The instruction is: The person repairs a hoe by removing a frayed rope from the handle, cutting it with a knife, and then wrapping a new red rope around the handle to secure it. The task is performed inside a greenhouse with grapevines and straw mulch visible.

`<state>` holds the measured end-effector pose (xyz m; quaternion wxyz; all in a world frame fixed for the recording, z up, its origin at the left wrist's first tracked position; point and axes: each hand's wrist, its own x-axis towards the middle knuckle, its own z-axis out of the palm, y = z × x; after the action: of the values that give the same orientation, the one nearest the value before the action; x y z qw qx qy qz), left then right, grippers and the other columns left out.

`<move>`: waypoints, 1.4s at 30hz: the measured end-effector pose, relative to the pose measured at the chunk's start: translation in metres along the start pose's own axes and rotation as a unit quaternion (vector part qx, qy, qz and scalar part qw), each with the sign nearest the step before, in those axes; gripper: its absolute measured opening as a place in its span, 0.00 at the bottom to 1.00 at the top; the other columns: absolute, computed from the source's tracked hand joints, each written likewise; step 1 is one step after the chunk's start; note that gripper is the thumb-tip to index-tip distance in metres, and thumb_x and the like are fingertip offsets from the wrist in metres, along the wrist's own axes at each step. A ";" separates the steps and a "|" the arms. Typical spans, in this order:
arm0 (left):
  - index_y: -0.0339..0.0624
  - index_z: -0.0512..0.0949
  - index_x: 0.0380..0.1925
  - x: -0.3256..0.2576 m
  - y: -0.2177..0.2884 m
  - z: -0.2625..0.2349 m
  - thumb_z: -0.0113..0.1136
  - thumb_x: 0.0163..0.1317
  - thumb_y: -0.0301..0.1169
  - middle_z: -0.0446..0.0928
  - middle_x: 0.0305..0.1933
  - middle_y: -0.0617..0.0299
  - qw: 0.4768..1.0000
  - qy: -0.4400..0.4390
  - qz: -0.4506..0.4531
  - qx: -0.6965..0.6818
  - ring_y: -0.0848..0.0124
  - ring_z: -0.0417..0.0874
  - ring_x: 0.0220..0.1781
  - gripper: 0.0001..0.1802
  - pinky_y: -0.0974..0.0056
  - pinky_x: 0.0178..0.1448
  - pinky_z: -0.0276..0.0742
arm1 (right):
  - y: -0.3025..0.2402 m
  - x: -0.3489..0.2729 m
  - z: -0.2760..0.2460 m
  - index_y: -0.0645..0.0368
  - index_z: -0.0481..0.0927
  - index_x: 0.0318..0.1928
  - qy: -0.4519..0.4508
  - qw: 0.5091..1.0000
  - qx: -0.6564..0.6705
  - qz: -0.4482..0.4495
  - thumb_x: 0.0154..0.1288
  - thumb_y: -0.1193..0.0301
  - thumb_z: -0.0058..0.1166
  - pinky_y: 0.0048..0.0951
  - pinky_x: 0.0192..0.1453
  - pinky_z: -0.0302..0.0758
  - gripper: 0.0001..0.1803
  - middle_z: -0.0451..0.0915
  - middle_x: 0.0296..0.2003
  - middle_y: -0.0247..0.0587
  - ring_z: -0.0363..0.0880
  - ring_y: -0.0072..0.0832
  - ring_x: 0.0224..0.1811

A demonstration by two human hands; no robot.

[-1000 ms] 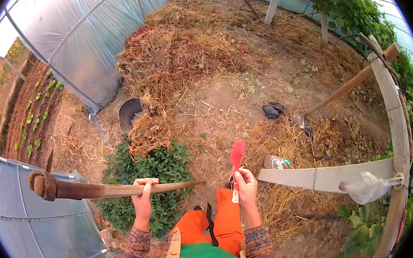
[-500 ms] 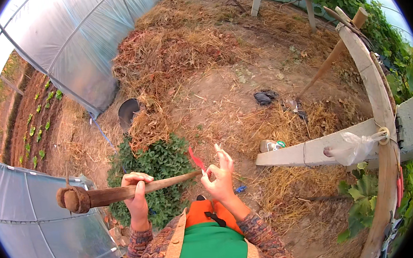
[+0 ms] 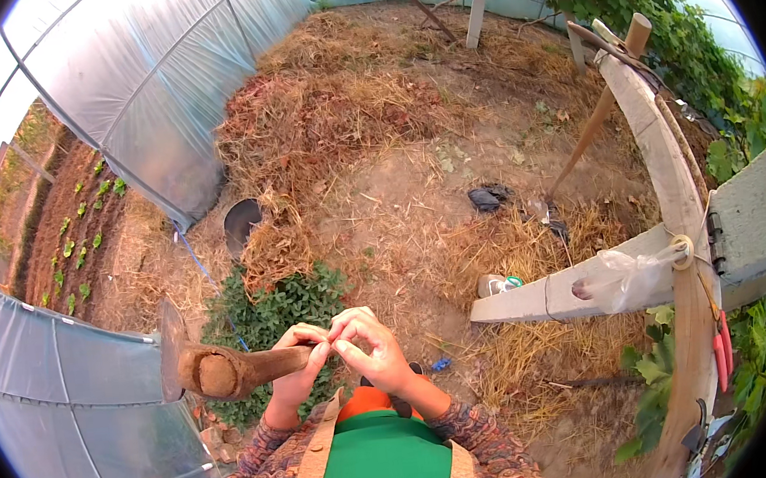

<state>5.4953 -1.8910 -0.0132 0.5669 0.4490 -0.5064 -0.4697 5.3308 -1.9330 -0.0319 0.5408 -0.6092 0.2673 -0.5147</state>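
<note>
A hoe (image 3: 276, 365) with a worn wooden handle lies across in front of me. Its rusty metal head and flat blade (image 3: 171, 348) point left. My left hand (image 3: 295, 374) is closed around the handle, thumb and forefinger pinched together at its right side. Fingertip to fingertip with it, my right hand (image 3: 370, 354) is closed in a pinch. Only a trace of the thin red strip (image 3: 333, 338) shows between the fingers; the rest is hidden. The handle's far end is also hidden by my hands.
A leafy green plant (image 3: 271, 308) grows just beyond the hoe, with a dark bucket (image 3: 240, 222) behind it. Plastic sheeting (image 3: 78, 393) stands at left. To the right are a concrete beam (image 3: 533, 291), a wooden post (image 3: 695, 348) and a hanging red-handled tool (image 3: 723, 350). Straw covers much ground.
My hands have come together. The red strip that stuck up from my right hand is now mostly hidden in the fingers. The hoe head has turned, showing its blade, and moved right.
</note>
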 end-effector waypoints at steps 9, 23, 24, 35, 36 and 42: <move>0.36 0.77 0.40 -0.009 0.001 0.011 0.62 0.66 0.22 0.79 0.46 0.57 1.000 0.006 0.020 0.019 0.71 0.80 0.50 0.05 0.62 0.58 0.78 | -0.015 0.001 0.002 0.61 0.80 0.43 0.045 0.997 -0.057 -0.012 0.66 0.81 0.58 0.31 0.44 0.80 0.07 0.82 0.39 0.41 0.82 0.30 0.39; 0.39 0.68 0.61 -0.003 0.045 -0.007 0.65 0.66 0.27 0.78 0.50 0.60 0.996 0.051 0.059 -0.035 0.72 0.80 0.50 0.25 0.63 0.57 0.77 | -0.027 0.018 0.009 0.61 0.77 0.50 0.047 0.987 0.110 0.110 0.73 0.79 0.55 0.18 0.29 0.74 0.08 0.84 0.38 0.38 0.77 0.14 0.28; 0.39 0.68 0.61 -0.001 0.053 -0.009 0.66 0.66 0.28 0.78 0.49 0.62 0.994 0.057 0.076 -0.047 0.73 0.80 0.50 0.26 0.65 0.56 0.77 | -0.029 0.022 0.012 0.61 0.78 0.48 0.056 0.984 0.126 0.112 0.73 0.78 0.55 0.18 0.29 0.75 0.06 0.84 0.38 0.38 0.77 0.14 0.28; 0.39 0.78 0.49 0.017 0.053 -0.028 0.71 0.63 0.32 0.82 0.46 0.62 0.996 0.048 0.024 -0.078 0.74 0.82 0.49 0.18 0.64 0.57 0.79 | -0.049 0.062 0.046 0.57 0.73 0.47 0.097 0.954 0.270 0.090 0.75 0.74 0.54 0.27 0.46 0.82 0.05 0.83 0.42 0.41 0.83 0.24 0.41; 0.38 0.79 0.48 0.018 0.051 -0.028 0.72 0.63 0.32 0.82 0.45 0.62 0.996 0.043 0.015 -0.073 0.74 0.82 0.49 0.17 0.64 0.56 0.79 | -0.051 0.064 0.047 0.57 0.73 0.47 0.106 0.953 0.270 0.082 0.74 0.74 0.54 0.30 0.50 0.83 0.06 0.82 0.43 0.43 0.83 0.28 0.43; 0.37 0.81 0.43 0.019 0.065 -0.021 0.71 0.63 0.31 0.83 0.41 0.65 0.997 0.048 0.017 -0.061 0.78 0.82 0.44 0.13 0.67 0.50 0.80 | -0.048 0.073 0.058 0.57 0.72 0.46 0.133 0.952 0.273 0.034 0.73 0.76 0.56 0.30 0.51 0.82 0.07 0.83 0.43 0.43 0.83 0.28 0.45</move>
<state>5.5220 -1.8991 0.0524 0.6251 0.4267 -0.4563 -0.4679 5.3966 -1.9621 0.0444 0.6632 -0.3550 0.2069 -0.6256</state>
